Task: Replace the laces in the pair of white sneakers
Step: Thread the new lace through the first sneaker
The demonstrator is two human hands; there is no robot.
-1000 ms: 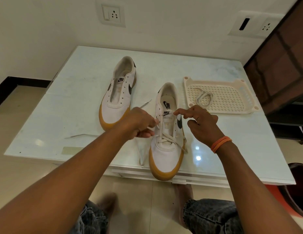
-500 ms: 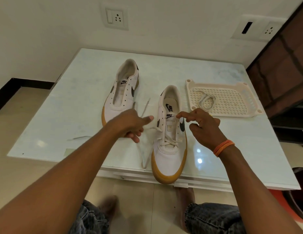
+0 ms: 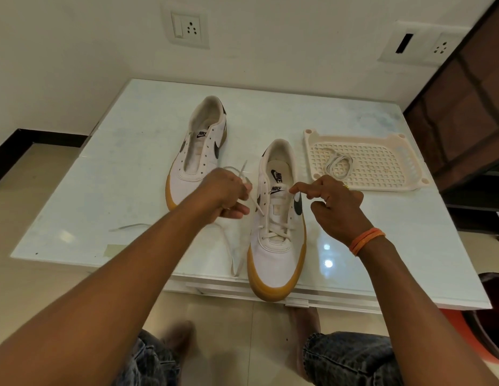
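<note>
So, starting at the left of the frame, your bench (image 3: 109, 151) carries a loose end of lace trailing flat, lower left of centre. Just right of that, the unlaced sneaker (image 3: 199, 151) lies in the upper middle, toe toward you, its eyelets bare; it looks parked there to wait its turn. Your left hand (image 3: 224, 195) sits in the centre, forearm reaching in from the lower left, fingers curled in a closed grip on the white lace (image 3: 252, 200), which runs taut from your fist down to an eyelet. That tension probably keeps the slack out while you thread. Next right, the half-laced sneaker (image 3: 277, 240) stands with its gum toe hanging over the near bench edge, close enough for both hands to work; only the lower eyelets are crossed. Your right hand (image 3: 330, 203), wrist banded in orange, comes in from the lower right, thumb and forefinger pinched together at the tongue label, apparently on the other lace end, though the tip is too small to be sure. Upper right, a perforated tray (image 3: 410, 160) holds a coiled spare lace (image 3: 337, 167).
</note>
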